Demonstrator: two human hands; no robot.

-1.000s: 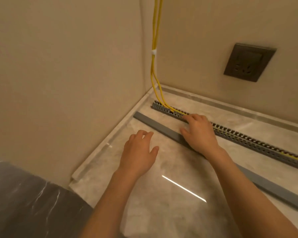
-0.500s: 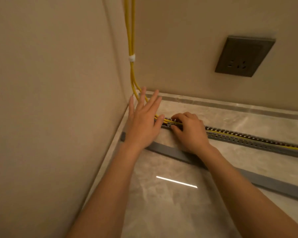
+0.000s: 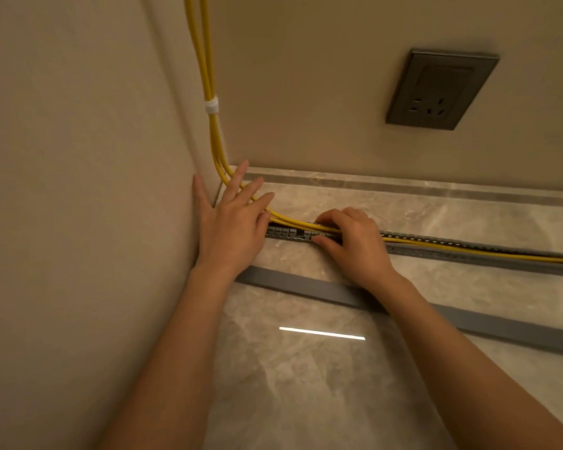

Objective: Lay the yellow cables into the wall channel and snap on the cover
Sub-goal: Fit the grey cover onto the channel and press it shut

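left hand [image 3: 231, 228]: flat, fingers spread, over yellow cables [image 3: 208, 76] at far-left corner | right hand [image 3: 351, 241]: fingers curled, pressing cables into channel [image 3: 468, 253] | cover [image 3: 306, 285]: loose on floor [image 3: 306, 384], just near of channel

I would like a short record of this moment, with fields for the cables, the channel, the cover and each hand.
cables: yellow cables come down the wall corner and run along the channel
channel: slotted grey channel on the stone floor, uncovered
cover: grey cover lies flat beside the channel, not fitted
left hand: left hand open, fingers spread over the cable bend
right hand: right hand presses the cables into the channel
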